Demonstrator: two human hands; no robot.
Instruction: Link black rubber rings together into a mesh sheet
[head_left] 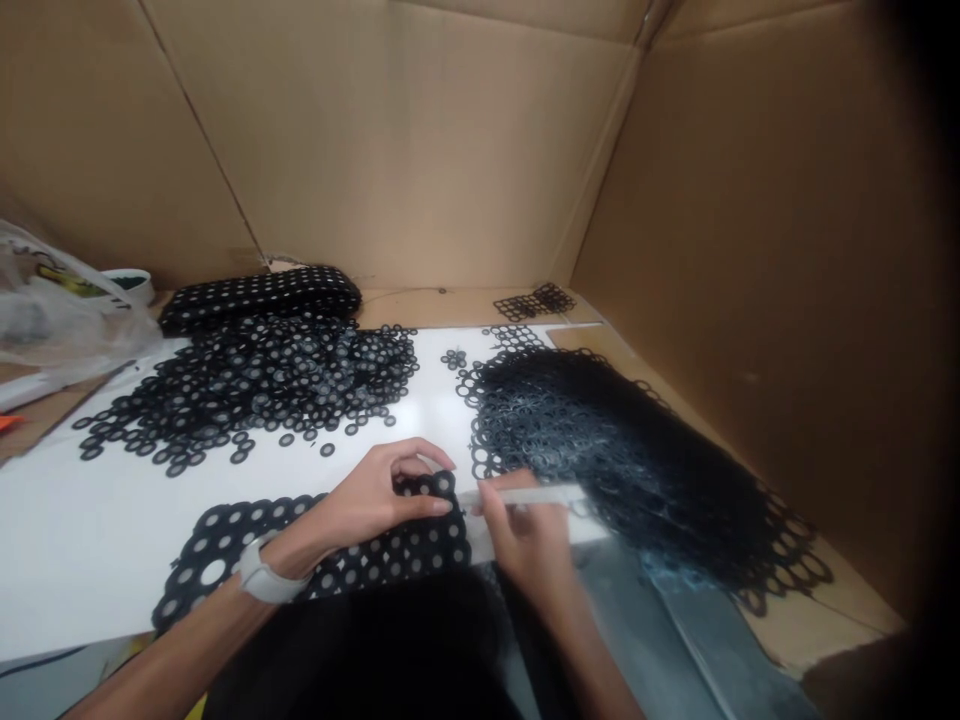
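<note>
A black sheet of joined rings with pale centres (225, 540) lies on the white surface, partly under my left forearm. My left hand (382, 500) pinches its right edge between thumb and fingers. Just right of that edge, my right hand (525, 525) is closed around a slim, pale, blurred tool (555, 494), whose kind I cannot make out. Its tip points toward the sheet's edge, close to my left thumb. Whether the tip touches the rings is hard to see.
Loose black rings (277, 370) are heaped at the left on a white board (67, 520). A dark pile of ring netting (600, 440) covers the right. Behind are a rolled dotted sheet (262, 295), a plastic bag (67, 310) and cardboard walls (420, 140).
</note>
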